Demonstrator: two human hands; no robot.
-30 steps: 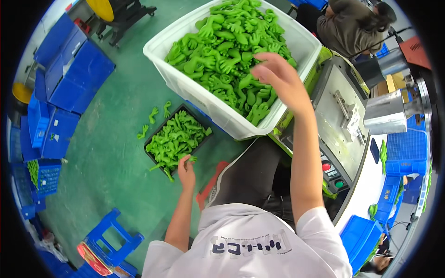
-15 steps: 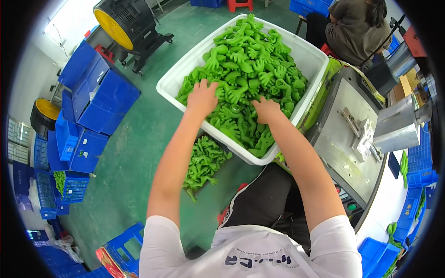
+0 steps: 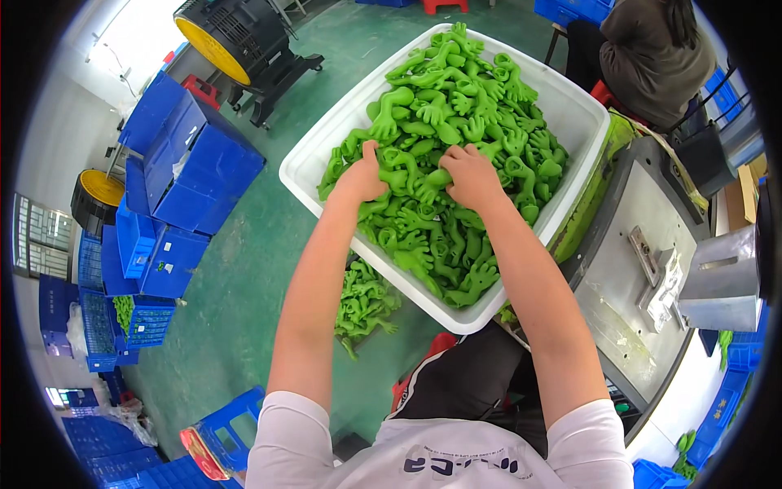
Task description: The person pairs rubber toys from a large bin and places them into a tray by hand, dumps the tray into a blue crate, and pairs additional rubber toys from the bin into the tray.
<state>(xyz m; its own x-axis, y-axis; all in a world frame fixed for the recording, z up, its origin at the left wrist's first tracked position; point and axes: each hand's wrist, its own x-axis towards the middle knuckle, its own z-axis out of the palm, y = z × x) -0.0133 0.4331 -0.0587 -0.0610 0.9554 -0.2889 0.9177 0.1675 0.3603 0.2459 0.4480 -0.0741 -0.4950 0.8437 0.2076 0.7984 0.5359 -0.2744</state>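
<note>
Many green pieces (image 3: 414,173) lie heaped in the white tub (image 3: 577,114). Left hand (image 3: 360,178) rests at the heap, thumb and forefinger spread, no piece visibly gripped. Right hand (image 3: 472,178) curls its fingers over a piece; whether it is gripped cannot be told. Risk: pieces reach the far rim, so a push could spill some floorward; interlocked shapes could drag neighbours out.

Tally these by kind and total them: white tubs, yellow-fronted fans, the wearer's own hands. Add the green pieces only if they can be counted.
White tub: 1
Yellow-fronted fans: 2
Wearer's hands, left hand and right hand: 2
Total: 5
Green pieces: left out; they overlap too much to count.
</note>
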